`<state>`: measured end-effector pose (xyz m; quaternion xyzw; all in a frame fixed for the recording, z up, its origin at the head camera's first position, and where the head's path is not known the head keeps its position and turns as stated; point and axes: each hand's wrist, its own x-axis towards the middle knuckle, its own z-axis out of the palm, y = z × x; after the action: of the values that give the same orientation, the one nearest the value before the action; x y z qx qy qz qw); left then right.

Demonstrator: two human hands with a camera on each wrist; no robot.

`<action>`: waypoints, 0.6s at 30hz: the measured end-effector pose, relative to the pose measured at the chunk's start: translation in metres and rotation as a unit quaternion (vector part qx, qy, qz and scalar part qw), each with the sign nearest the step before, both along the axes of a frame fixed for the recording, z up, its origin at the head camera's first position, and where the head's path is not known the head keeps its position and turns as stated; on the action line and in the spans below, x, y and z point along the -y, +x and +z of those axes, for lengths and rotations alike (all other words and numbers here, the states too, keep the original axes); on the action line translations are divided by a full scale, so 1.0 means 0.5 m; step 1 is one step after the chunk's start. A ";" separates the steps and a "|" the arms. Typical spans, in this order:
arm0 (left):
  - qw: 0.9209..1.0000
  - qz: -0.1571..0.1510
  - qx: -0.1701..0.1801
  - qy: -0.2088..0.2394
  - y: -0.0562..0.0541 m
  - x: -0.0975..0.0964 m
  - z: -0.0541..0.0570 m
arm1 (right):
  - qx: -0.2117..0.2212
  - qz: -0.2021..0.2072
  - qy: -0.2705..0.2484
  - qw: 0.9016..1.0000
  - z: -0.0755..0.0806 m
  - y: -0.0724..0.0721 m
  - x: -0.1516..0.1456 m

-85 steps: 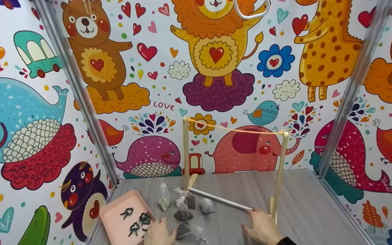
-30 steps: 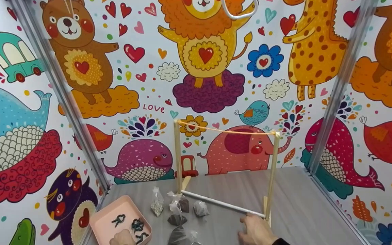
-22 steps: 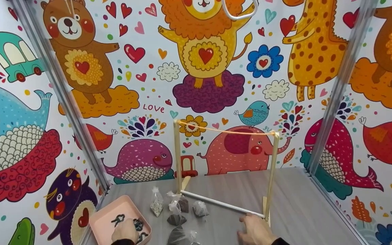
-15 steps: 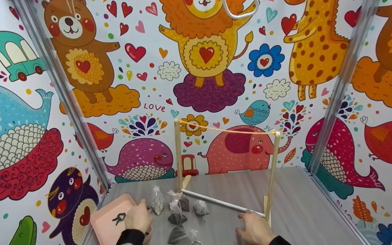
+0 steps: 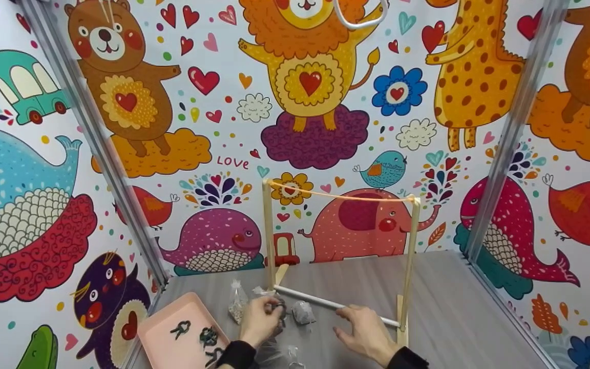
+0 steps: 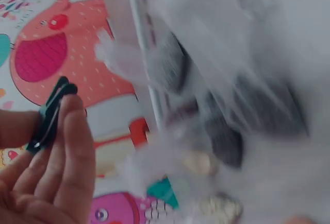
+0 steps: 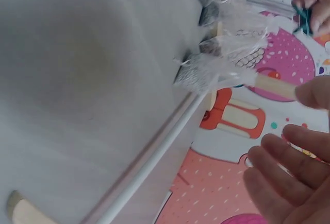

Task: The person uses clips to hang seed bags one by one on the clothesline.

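My left hand (image 5: 260,320) pinches a dark green clip (image 6: 50,116) between thumb and fingers, above the small clear bags. My right hand (image 5: 366,330) is close to the white rod (image 5: 315,297), its fingers spread and nothing in them. A tied bag with grey contents (image 5: 303,312) lies between the hands, near the rod. Left of it stands a bag with pale grains (image 5: 237,302), partly behind my left hand. Other bags with dark contents (image 6: 268,105) show blurred in the left wrist view; my left hand and forearm partly cover them in the head view.
A pink tray (image 5: 159,335) at the left holds several dark green clips (image 5: 181,329). Two wooden posts (image 5: 412,256) with wooden feet stand at the rod's ends, an orange string (image 5: 338,197) stretched between their tops. Patterned walls surround the grey table (image 5: 459,307).
My left hand has gone from the front bags into the tray, then come out rightward over the bags with a clip. My right hand has shifted left along the rod.
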<state>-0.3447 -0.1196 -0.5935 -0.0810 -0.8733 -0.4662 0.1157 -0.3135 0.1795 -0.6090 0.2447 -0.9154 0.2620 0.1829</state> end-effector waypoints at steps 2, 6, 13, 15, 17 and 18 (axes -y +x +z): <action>0.997 -0.033 0.040 0.058 0.002 -0.023 0.003 | -0.018 0.002 -0.004 1.000 0.005 -0.006 0.015; 0.981 -0.070 0.117 0.137 0.009 -0.067 0.012 | -0.001 0.010 -0.003 1.000 0.017 -0.015 0.039; 0.963 -0.090 0.186 0.174 0.024 -0.110 0.018 | -0.035 0.030 0.015 0.999 0.019 -0.018 0.054; 0.962 -0.098 0.188 0.171 0.027 -0.110 0.014 | -0.059 0.035 0.017 0.998 0.017 -0.017 0.052; 0.972 -0.106 0.162 0.129 0.026 -0.105 0.005 | -0.070 0.034 0.025 0.997 0.018 -0.017 0.047; 0.981 -0.107 0.138 0.087 0.025 -0.101 -0.003 | -0.074 0.033 0.031 0.996 0.018 -0.019 0.044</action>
<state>-0.3321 -0.0692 -0.5948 -0.0989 -0.8232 -0.5569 -0.0501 -0.3229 0.1577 -0.5999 0.2987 -0.8987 0.2205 0.2334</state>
